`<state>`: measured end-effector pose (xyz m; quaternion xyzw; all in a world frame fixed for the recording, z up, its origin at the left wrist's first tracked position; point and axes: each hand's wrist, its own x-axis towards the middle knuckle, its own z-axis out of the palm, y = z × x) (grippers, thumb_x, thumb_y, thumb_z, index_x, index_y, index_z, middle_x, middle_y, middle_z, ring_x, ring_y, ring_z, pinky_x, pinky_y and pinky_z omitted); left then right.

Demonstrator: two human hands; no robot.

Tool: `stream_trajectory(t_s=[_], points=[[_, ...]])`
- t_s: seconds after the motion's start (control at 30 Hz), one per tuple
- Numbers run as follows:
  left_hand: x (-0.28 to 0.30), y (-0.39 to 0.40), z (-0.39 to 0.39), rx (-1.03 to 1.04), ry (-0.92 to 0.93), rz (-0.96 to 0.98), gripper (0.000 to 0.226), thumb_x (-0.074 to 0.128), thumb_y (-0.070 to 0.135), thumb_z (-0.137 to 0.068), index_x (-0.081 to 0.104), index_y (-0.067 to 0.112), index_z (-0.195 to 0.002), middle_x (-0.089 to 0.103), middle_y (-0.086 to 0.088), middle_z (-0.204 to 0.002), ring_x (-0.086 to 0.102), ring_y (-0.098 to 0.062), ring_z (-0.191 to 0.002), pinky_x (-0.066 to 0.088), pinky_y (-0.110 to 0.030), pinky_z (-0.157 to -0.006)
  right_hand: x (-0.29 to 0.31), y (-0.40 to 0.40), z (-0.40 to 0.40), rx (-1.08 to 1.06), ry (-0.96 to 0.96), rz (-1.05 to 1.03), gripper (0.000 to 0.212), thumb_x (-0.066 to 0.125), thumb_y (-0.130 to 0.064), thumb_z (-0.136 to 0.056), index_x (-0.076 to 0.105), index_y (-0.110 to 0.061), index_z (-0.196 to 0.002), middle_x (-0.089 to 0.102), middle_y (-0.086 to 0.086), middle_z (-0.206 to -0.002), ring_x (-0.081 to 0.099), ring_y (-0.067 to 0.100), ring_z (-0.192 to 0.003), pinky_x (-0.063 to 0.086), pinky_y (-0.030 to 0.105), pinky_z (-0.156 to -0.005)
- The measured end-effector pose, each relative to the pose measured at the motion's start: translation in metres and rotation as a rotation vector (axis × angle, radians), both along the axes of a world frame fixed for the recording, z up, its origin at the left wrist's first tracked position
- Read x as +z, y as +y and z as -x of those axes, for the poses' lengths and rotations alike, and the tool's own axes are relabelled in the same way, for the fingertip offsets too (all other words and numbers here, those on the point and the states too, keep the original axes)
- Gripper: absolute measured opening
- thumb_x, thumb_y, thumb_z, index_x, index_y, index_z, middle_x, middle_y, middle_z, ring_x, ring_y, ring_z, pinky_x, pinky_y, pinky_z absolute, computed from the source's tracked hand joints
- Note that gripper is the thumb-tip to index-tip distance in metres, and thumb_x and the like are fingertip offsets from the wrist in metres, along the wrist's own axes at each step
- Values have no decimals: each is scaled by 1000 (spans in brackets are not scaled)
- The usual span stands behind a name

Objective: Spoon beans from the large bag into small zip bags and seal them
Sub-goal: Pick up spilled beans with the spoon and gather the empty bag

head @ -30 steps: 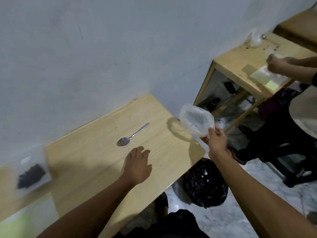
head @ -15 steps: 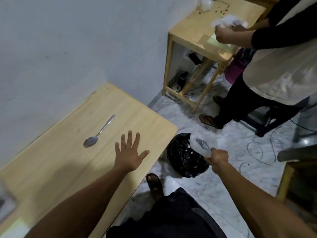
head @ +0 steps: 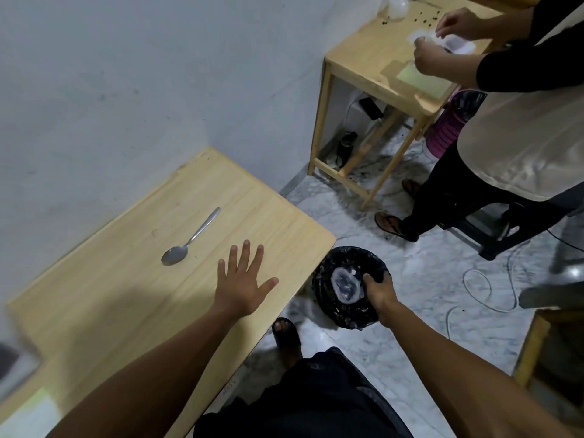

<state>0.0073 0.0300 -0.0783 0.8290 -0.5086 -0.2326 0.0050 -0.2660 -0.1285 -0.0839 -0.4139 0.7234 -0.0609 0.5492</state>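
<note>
- Head view, right side: the right hand (head: 377, 290) is curled round a clear plastic bag (head: 346, 284), holding it inside the mouth of a black-lined bin (head: 344, 311) on the floor just past the table's right corner. The bag looks limp and see-through; whether any beans are left in it cannot be told.
- Head view, centre: the left hand (head: 241, 281) lies over the wooden table (head: 126, 311) with fingers straight and spread, grasping nothing. Whether the palm touches the wood is unclear.
- The spoon (head: 189, 240) lies unheld on the table, to the far left of the left hand, bowl nearer, handle pointing away to the right.
- At the near left edge a blurred clear bag with something dark inside (head: 12, 365) is partly cut off by the frame.
- Far right, another person's hands (head: 442, 39) work at a second table (head: 379, 58).
- Judgement: this looks like clearing away a used bag rather than spooning or sealing. The next move calls for letting go over the bin, then bringing the right hand back to the table for spoon and bags.
</note>
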Motion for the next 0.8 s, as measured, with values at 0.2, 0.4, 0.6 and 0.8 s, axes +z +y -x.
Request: stream_trajectory(t_s=[0.2,0.4,0.6,0.8], points=[[0,16,-7,-31,-57,63,80,18,75,-89,10,33,-156,5,1,-164,5,-30,-151,14,-59,-115,50,-13,-75,436,56,455,63,47,-36,-102,22,-18,-156,22,10,-162,20,29,-149,25,46,-118],[8,50,-18,-37,-91,54,69,32,66,-92,31,32,-151,29,2,-159,30,-32,-145,35,-61,-106,65,-13,-163,957,109,672,62,47,-41,-99,25,-22,-154,24,10,-161,20,28,-148,24,45,-117],[16,97,-37,113,-71,-20,65,30,63,-91,26,37,-151,27,7,-160,23,-33,-148,32,-61,-109,64,11,-243,1479,67,823,58,48,-32,-98,32,-19,-152,31,10,-158,29,30,-144,28,40,-116],[20,134,-48,522,-1,-54,82,0,72,-78,-5,40,-153,-18,16,-160,-19,-24,-149,-4,-53,-119,63,39,-308,1771,-51,954,45,45,-23,-87,55,-11,-129,57,11,-132,54,38,-116,51,47,-87]])
